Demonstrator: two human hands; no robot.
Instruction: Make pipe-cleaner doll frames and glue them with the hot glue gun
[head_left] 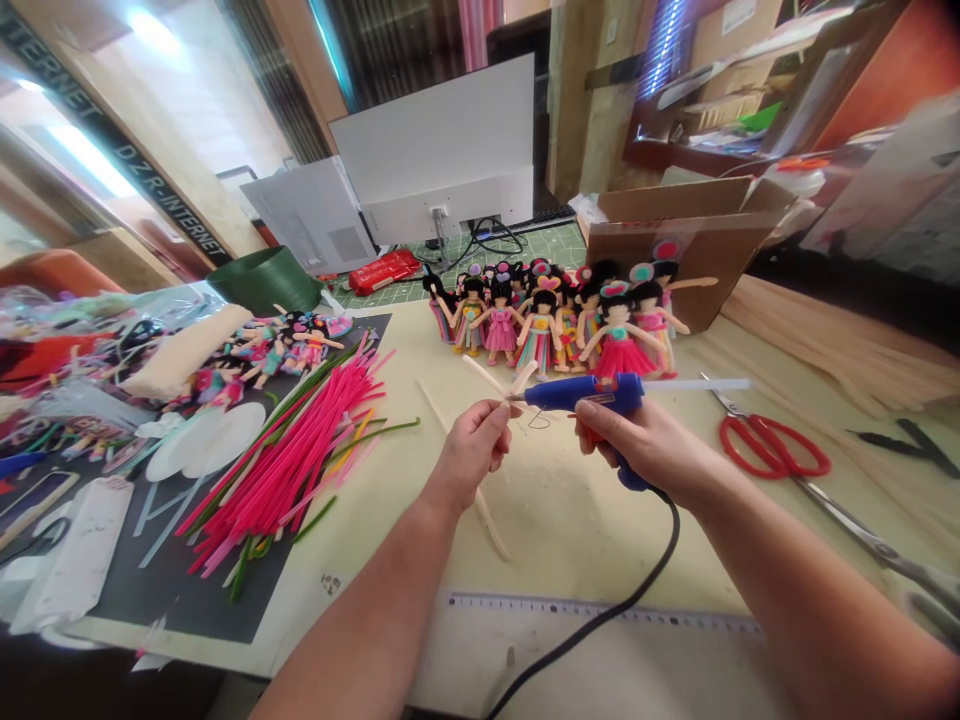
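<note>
My right hand (619,435) is wrapped round the handle of a blue hot glue gun (585,393), with a whitish glue stick (697,384) jutting from its back and a black cord trailing down. Between the fingertips of my left hand (476,445) is pinched a bent cream pipe cleaner (487,373), its ends pointing up and apart. The gun's nozzle meets the pipe cleaner at my left fingertips; whether it touches is too small to tell. Below my left hand another cream pipe cleaner (491,525) lies on the table.
Several pipe-cleaner dolls (544,325) stand behind my hands, before a cardboard box (675,245). Pink and green pipe cleaners (300,440) are heaped at left. Red-handled scissors (776,447) and larger metal scissors (862,535) lie right. A ruler (600,612) runs along the front; a monitor (442,140) stands behind.
</note>
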